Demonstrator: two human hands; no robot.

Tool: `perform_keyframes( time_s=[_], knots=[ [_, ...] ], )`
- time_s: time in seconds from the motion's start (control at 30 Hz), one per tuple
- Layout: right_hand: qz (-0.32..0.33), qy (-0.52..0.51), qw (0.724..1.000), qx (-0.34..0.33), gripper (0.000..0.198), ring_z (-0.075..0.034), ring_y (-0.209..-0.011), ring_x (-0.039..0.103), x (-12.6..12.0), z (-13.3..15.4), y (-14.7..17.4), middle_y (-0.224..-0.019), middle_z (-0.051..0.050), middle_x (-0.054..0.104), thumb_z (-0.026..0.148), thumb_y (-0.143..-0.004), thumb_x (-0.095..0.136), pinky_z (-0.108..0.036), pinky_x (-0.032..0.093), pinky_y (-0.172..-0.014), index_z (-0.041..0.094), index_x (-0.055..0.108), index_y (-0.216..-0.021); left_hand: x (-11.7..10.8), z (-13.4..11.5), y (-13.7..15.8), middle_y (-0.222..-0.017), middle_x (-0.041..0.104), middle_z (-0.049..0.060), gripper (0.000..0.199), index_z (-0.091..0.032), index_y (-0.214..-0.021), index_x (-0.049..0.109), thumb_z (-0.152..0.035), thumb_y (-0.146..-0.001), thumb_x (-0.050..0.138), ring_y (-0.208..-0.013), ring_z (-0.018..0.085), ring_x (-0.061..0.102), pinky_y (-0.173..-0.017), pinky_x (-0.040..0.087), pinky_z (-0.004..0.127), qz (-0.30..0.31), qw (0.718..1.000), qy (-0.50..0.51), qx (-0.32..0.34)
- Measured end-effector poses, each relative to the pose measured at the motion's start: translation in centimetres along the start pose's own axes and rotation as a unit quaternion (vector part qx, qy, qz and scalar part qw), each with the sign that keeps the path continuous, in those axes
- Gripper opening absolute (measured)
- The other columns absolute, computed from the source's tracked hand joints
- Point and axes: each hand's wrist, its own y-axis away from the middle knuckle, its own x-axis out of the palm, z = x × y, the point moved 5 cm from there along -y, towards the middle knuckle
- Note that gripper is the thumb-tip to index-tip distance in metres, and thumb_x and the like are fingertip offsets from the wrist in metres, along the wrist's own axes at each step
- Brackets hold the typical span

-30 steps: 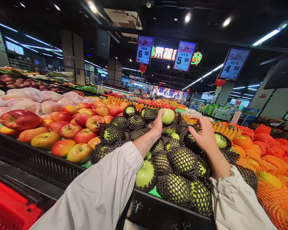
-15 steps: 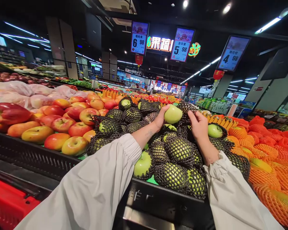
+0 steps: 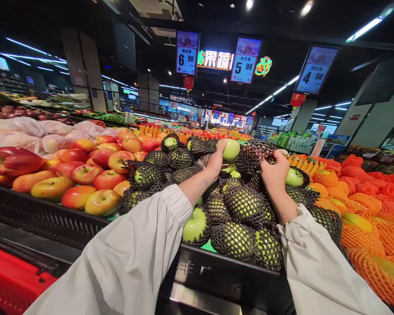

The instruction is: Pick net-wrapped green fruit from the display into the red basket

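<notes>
While a bare green apple (image 3: 232, 150) sits just right of the frame's centre, my left grip (image 3: 216, 165) is closed on it from the left side. My right grip (image 3: 276, 169), a little farther right, pinches the edge of a black net (image 3: 258, 150). Below, green apples in black nets (image 3: 239, 240) lie heaped in a black crate (image 3: 216, 261). Red-and-yellow fruit (image 3: 87, 173) spreads at middle left, orange-netted fruit (image 3: 364, 238) at lower right.
</notes>
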Motion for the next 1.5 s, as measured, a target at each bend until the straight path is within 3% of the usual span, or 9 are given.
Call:
perform_keyframes(
  time_s=[0.17,0.33,0.5,0.7,0.9,1.1,1.27,1.37,1.5],
  knots=[
    [0.068,-0.035,0.997,-0.010,0.033,-0.024,-0.091,0.060,1.0,-0.2,0.0,-0.091,-0.009,0.067,0.043,-0.083,0.047,-0.040,0.047,-0.088,0.018,0.068,-0.076,0.1,0.5,-0.1,-0.106,0.069,0.011,0.064,-0.017,-0.115,0.061,-0.066,-0.074,0.071,-0.079,0.018,0.068,-0.060,0.048,0.025,-0.004,1.000,-0.007,0.004],
    [0.158,0.083,0.983,-0.048,0.035,-0.028,-0.092,0.060,1.9,0.4,0.5,-0.098,-0.011,0.065,0.040,-0.071,0.068,-0.043,0.048,-0.089,0.016,0.072,-0.096,0.1,0.1,-0.1,-0.119,0.068,0.009,0.061,-0.021,-0.119,0.060,-0.053,-0.071,0.080,-0.099,0.020,0.066,-0.077,0.053,0.027,0.012,0.996,-0.007,0.087],
    [0.162,0.176,0.970,-0.033,0.048,-0.032,-0.104,0.054,2.0,-0.3,0.6,-0.105,-0.013,0.059,0.044,-0.070,0.075,-0.049,0.045,-0.098,0.017,0.068,-0.109,0.1,-0.9,-0.1,-0.121,0.068,0.006,0.063,-0.023,-0.121,0.061,-0.054,-0.071,0.080,-0.105,0.021,0.065,-0.082,0.053,0.027,0.020,0.985,-0.010,0.173],
    [0.162,0.174,0.969,-0.075,0.057,-0.034,-0.111,0.048,2.3,-0.1,0.8,-0.114,-0.015,0.053,0.052,-0.073,0.072,-0.051,0.042,-0.102,0.015,0.063,-0.115,0.8,-0.5,0.5,-0.096,0.069,0.007,0.069,-0.015,-0.105,0.065,-0.067,-0.062,0.080,-0.078,0.014,0.062,-0.057,0.042,0.022,0.083,0.988,-0.062,0.112],
    [0.195,0.221,0.951,-0.093,0.071,-0.040,-0.119,0.041,2.7,-0.7,1.4,-0.125,-0.019,0.045,0.061,-0.067,0.075,-0.058,0.040,-0.103,0.016,0.062,-0.121,2.1,-0.9,1.5,-0.094,0.069,0.005,0.072,-0.016,-0.108,0.060,-0.058,-0.055,0.086,-0.077,0.015,0.064,-0.059,0.049,0.022,0.144,0.978,-0.071,0.134],
    [0.175,0.137,0.963,-0.155,0.070,-0.037,-0.123,0.041,2.4,1.0,1.4,-0.130,-0.018,0.041,0.058,-0.070,0.074,-0.057,0.037,-0.109,0.016,0.058,-0.124,2.3,-1.0,1.8,-0.094,0.064,0.004,0.069,-0.015,-0.111,0.062,-0.053,-0.058,0.086,-0.073,0.013,0.059,-0.054,0.048,0.021,0.185,0.966,-0.118,0.138],
    [0.233,0.071,0.957,-0.154,0.055,-0.033,-0.113,0.054,2.8,2.2,1.8,-0.116,-0.016,0.053,0.054,-0.074,0.071,-0.049,0.047,-0.102,0.017,0.060,-0.113,2.2,0.0,0.9,-0.104,0.066,0.007,0.064,-0.016,-0.117,0.062,-0.052,-0.067,0.079,-0.090,0.021,0.063,-0.079,0.056,0.034,0.228,0.949,-0.168,0.140],
    [0.227,0.073,0.960,-0.143,0.048,-0.033,-0.105,0.059,2.8,2.5,1.9,-0.109,-0.015,0.058,0.051,-0.075,0.069,-0.049,0.050,-0.096,0.017,0.060,-0.107,1.9,-0.5,0.3,-0.107,0.065,0.009,0.049,-0.014,-0.101,0.069,-0.058,-0.080,0.062,-0.109,0.024,0.059,-0.105,0.044,0.041,0.208,0.941,-0.158,0.215],
    [0.230,0.077,0.959,-0.150,0.046,-0.033,-0.105,0.060,2.9,2.8,2.1,-0.111,-0.015,0.061,0.047,-0.077,0.066,-0.050,0.050,-0.094,0.017,0.060,-0.111,1.4,-1.6,0.5,-0.114,0.060,0.012,0.042,-0.014,-0.088,0.072,-0.054,-0.075,0.070,-0.113,0.025,0.057,-0.094,0.047,0.036,0.132,0.925,-0.195,0.296]
  ],
)
